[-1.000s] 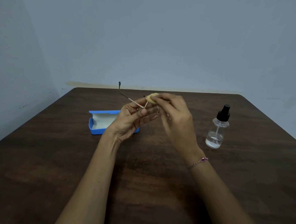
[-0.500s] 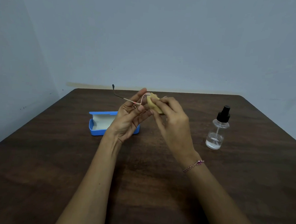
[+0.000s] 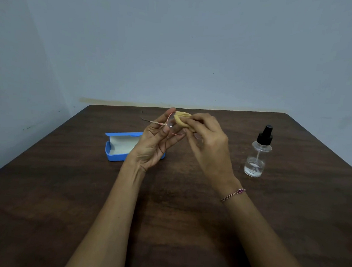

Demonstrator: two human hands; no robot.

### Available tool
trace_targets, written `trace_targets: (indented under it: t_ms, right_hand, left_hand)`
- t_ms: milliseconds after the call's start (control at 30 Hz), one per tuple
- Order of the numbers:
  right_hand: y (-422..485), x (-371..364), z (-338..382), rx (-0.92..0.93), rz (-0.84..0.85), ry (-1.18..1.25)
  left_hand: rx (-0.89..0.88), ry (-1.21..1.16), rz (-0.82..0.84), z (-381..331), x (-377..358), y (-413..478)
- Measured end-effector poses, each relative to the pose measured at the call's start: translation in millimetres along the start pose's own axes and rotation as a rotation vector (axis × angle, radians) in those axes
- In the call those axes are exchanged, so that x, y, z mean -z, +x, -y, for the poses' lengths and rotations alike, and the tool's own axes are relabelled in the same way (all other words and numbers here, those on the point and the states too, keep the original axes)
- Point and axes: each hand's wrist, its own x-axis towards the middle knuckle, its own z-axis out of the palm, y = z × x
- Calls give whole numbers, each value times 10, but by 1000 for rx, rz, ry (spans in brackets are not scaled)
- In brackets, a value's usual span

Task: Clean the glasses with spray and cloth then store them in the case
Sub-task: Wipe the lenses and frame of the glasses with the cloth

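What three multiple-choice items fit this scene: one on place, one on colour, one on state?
1. Where does the spray bottle stand?
A) on the table, right of the right hand
B) on the floor
C) on a shelf

2. What colour is the case?
A) red
B) blue
C) black

3. How is the case?
A) open
B) closed
C) upside down

Answers:
1 A, it stands upright on the wood.
2 B, its shell is blue.
3 A, its pale lining shows.

Matt dark wood table (image 3: 64,198), glossy blue plastic case (image 3: 116,156), clear spray bottle (image 3: 255,159), soft yellow cloth (image 3: 182,119).
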Motion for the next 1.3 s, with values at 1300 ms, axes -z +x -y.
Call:
trace_targets:
  t_ms: [1300]
  right_hand:
    - [-61,-72,129,107,123,-42]
  left_hand:
    - [-126,-67,-33,-64,-5,-27]
